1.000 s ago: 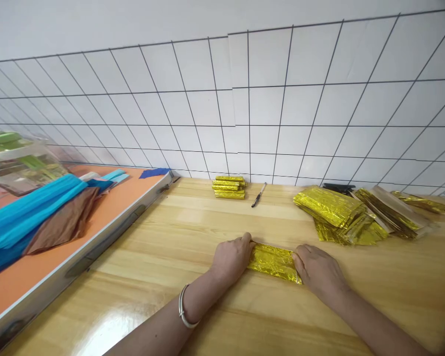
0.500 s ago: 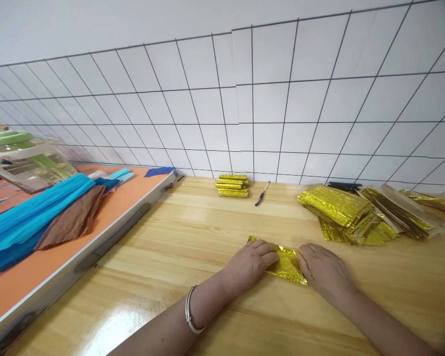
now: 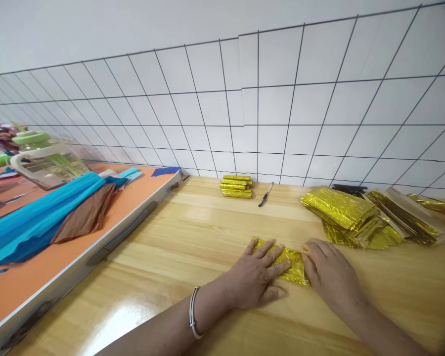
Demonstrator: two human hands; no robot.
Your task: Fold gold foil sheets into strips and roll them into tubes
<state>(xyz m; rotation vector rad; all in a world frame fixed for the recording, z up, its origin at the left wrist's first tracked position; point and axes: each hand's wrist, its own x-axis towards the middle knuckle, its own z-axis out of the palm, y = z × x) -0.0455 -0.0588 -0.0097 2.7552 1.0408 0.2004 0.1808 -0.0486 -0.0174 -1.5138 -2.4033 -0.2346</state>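
A shiny gold foil sheet (image 3: 294, 265) lies flat on the wooden table (image 3: 163, 247), partly under my hands. My left hand (image 3: 257, 274), with a silver bangle (image 3: 193, 312) on its wrist, is spread on the sheet's left part, fingers apart. At the sheet's right edge, my right hand (image 3: 330, 274) has its fingers bent together and touching the edge; whatever lies between the fingertips is too small to make out.
Rolled gold foil pieces (image 3: 237, 187) and a pen (image 3: 266, 195) lie near the wall. Gold sheets (image 3: 339, 210) are piled at right. An orange surface (image 3: 133, 207) on the left holds blue cloth-like strips (image 3: 52, 210), brown material (image 3: 85, 215) and a clear jug (image 3: 55, 165).
My left hand has opened from bent fingers to a flat spread on the foil. My right hand remains at the right edge. The view has shifted slightly left.
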